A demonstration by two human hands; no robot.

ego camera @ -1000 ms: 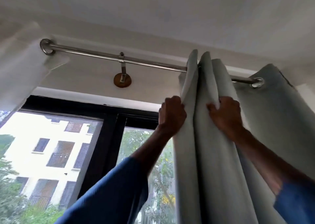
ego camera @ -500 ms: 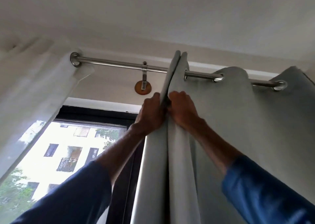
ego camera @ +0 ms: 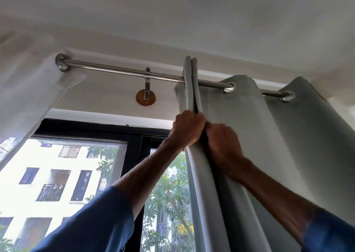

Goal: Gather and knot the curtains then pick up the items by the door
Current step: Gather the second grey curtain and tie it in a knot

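Left hand (ego camera: 187,129) grip was curled round the stacked leading pleats of grey eyelet curtain (ego camera: 247,136). Right hand (ego camera: 221,142) grip pinched same folds just below, hands touching. Curtain hung at right end of steel rod (ego camera: 119,71), beside window (ego camera: 63,175), with two eyelets not yet bunched. Likely best: draw those eyelets toward pinch, keep pleats stacked evenly, knot lower down. No readable writing or brands.
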